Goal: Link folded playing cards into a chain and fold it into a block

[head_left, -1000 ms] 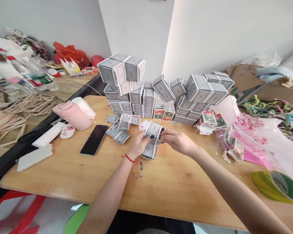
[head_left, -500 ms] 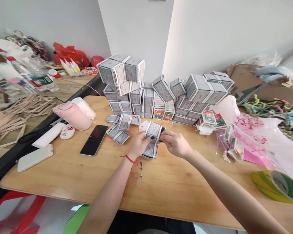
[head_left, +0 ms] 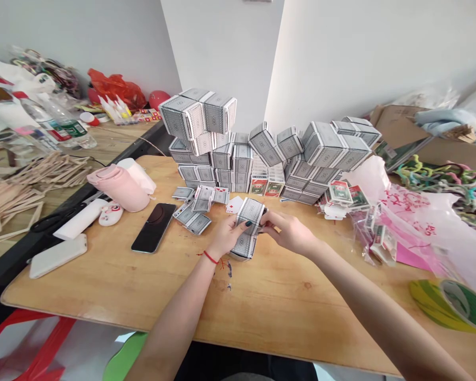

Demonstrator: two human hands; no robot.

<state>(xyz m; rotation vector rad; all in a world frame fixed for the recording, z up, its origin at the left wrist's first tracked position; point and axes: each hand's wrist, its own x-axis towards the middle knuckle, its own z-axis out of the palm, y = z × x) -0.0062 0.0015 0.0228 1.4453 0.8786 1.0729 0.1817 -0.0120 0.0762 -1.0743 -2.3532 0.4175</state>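
Note:
My left hand (head_left: 225, 236) is closed on a block folded from grey-backed playing cards (head_left: 246, 242), thumb pressed on its near face. The block is made of two joined cubes, one behind the other, low over the table. My right hand (head_left: 287, 230) pinches at the right side of the farther cube; the fingertips partly hide that edge. Just behind lies a loose playing card (head_left: 235, 204) with red diamonds. Left of it rests a scattered pile of playing cards (head_left: 193, 218), some face up.
Stacked card cubes (head_left: 222, 159) stand at the back, with more card cubes (head_left: 321, 153) to the right. Card boxes (head_left: 274, 186) sit between them. A black phone (head_left: 153, 227), a pink roll (head_left: 121, 188), a white power bank (head_left: 58, 256) and yellow tape (head_left: 432, 304) lie around.
My right hand's fingers have shifted slightly along the block's right edge, and the hand has turned a little. My left hand keeps its hold. The view has moved very slightly.

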